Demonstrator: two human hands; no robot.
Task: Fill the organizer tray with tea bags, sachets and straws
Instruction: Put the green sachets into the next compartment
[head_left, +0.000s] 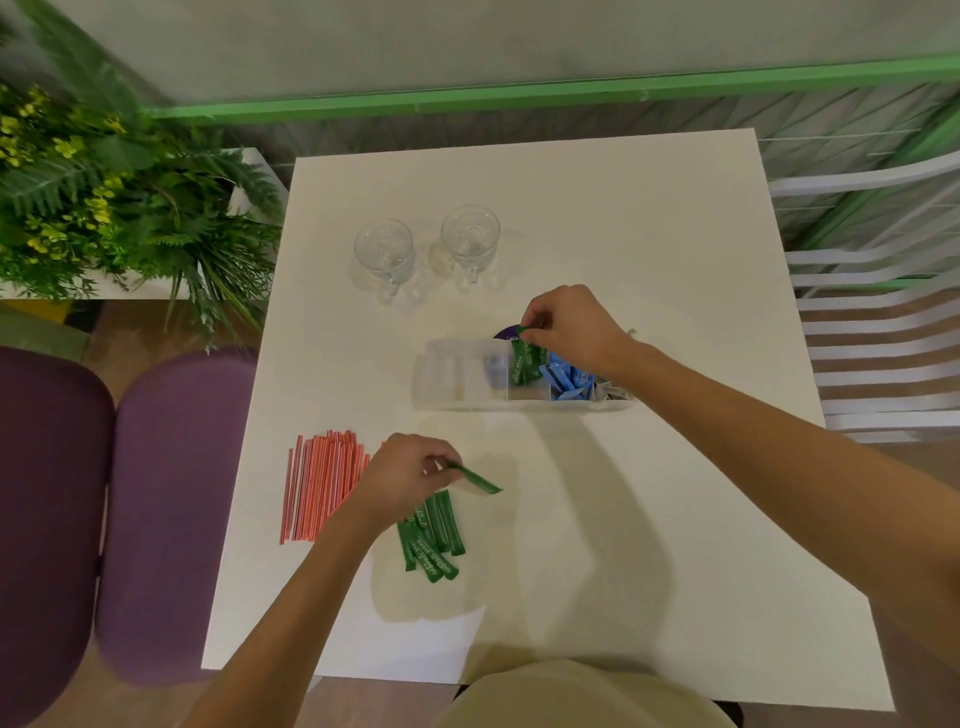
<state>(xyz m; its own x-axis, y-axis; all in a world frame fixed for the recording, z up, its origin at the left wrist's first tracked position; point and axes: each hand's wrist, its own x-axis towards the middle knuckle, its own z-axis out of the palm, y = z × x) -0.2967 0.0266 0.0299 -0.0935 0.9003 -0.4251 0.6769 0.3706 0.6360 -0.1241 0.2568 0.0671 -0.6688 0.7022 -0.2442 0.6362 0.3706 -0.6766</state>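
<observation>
So the right hand (571, 330) is up over the clear organizer tray (457, 387), fingertips pinched together on the top end of a green sachet (522, 344). That one stands in a middle compartment with a few other green ones packed beside it. One compartment over to the right there's a bunch of blue sachets (566, 378), and the far right end holds something whitish I honestly can't make out. The left hand (405, 478) is nearer the front of the white table (623, 519), thumb and fingers clamped on one end of a single green sachet (480, 480) held just above the loose pile of green sachets (431, 540) lying on the tabletop. The red straws (322, 483) lie in a flat bunch just left of that hand. At the back sit a glass mug (384, 249) and a second glass mug (470, 236), side by side and well apart from the tray.
</observation>
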